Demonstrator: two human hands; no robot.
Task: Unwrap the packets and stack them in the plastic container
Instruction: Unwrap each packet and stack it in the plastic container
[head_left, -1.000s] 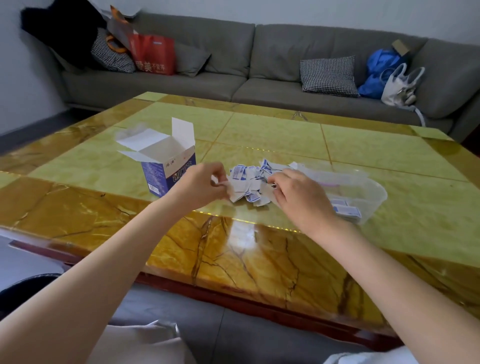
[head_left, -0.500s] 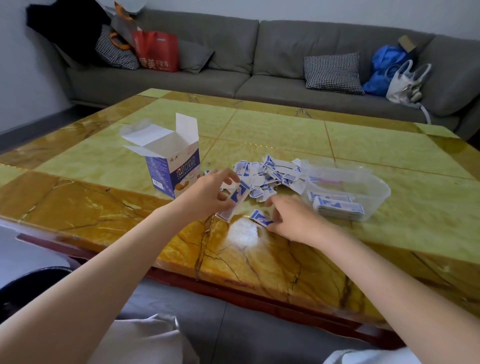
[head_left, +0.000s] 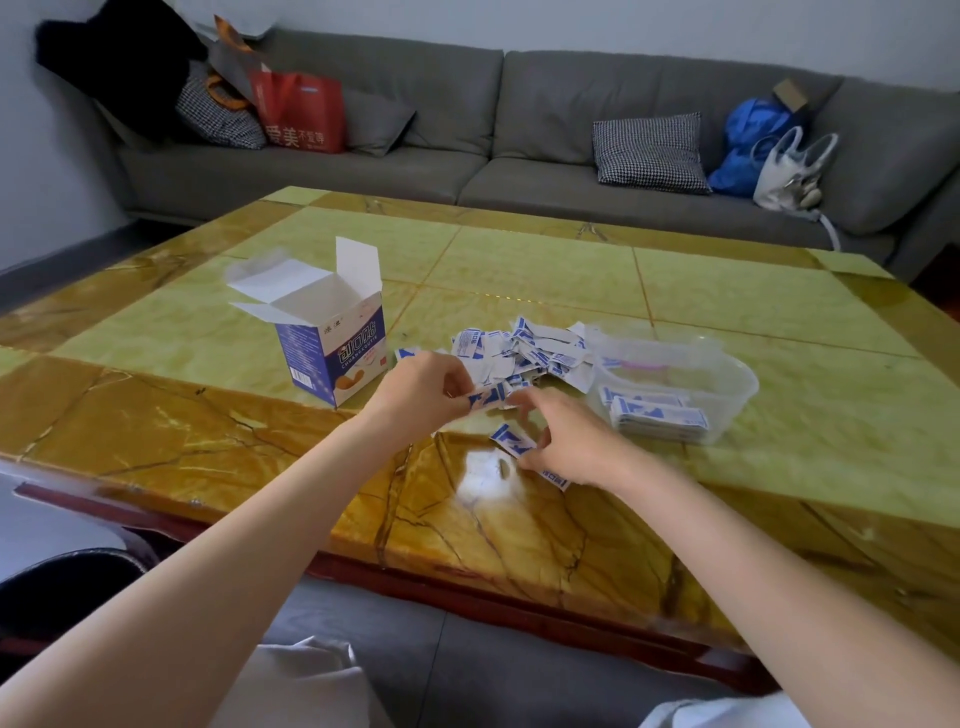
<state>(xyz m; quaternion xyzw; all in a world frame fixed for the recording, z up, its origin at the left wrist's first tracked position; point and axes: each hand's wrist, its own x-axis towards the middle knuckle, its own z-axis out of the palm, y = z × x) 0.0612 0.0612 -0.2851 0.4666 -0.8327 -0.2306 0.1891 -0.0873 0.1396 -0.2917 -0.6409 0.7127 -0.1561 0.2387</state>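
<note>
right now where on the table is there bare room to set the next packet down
Bare: the wide table stretch behind and right of the container, and the near-left corner in front of the box. Crowded: the wrapper pile between box and container, where both hands work.

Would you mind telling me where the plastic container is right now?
In the head view, the plastic container sits on the table, right of the paper pile and just beyond the right hand.

On the counter (head_left: 727, 291), an open box (head_left: 332, 348) stands left of a heap of wrappers (head_left: 524, 351), the plastic container (head_left: 727, 384) holding stacked packets (head_left: 657, 418) lies right, and a sofa (head_left: 519, 156) runs behind.
</note>
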